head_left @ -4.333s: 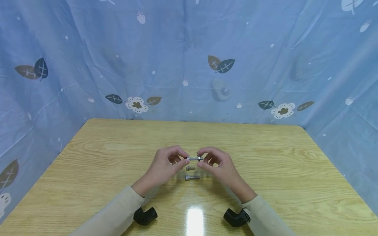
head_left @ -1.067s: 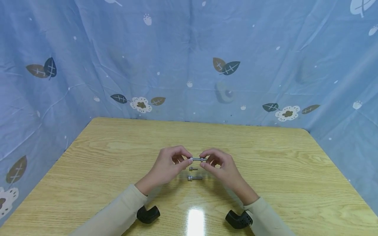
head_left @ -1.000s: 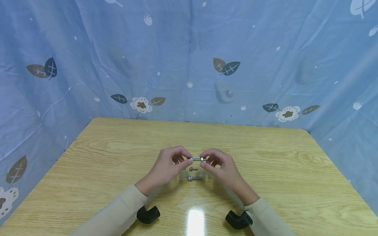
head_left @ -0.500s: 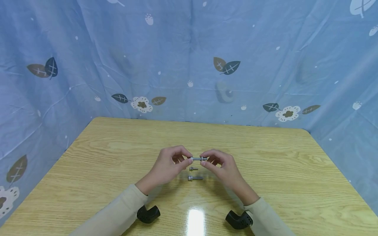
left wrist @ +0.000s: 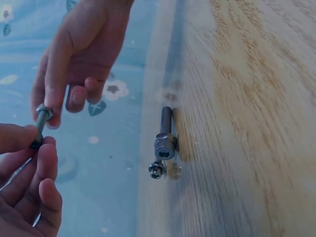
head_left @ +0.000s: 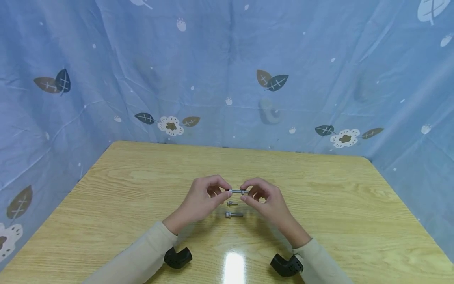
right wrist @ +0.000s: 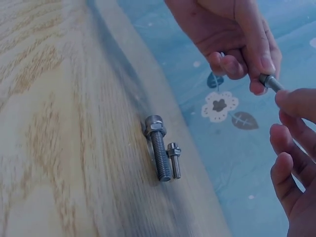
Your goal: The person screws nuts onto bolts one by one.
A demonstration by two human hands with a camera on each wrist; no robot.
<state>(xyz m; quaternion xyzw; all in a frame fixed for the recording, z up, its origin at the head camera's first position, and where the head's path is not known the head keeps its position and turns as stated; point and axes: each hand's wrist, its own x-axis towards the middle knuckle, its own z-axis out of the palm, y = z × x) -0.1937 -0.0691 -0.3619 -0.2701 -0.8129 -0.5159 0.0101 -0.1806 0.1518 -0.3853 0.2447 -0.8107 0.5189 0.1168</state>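
Note:
Between the two hands a metal bolt [head_left: 236, 191] lies level above the table. My left hand [head_left: 199, 199] pinches its head end between thumb and forefinger. Close to the bolt's other end sits a hex nut [head_left: 242, 192], pinched by the thumb and forefinger of my right hand [head_left: 265, 197]. The left wrist view shows this nut [left wrist: 44, 109] round the shank; in the right wrist view my fingers hide it, while the bolt head [right wrist: 265, 79] shows. Below the hands, a small bolt [right wrist: 175, 160] and a larger bolt [right wrist: 159, 148] lie side by side, each with a nut up against its head.
The wooden table [head_left: 142, 169] has a bright light reflection near its front. Black curved wrist pieces [head_left: 178, 258] hang under both sleeves. A blue patterned curtain [head_left: 213, 59] surrounds the back and sides.
The nut's faces catch the light differently from frame to frame, as it turns on the bolt, and it sits slightly nearer the head. The hands hardly move; the head view has shifted a little.

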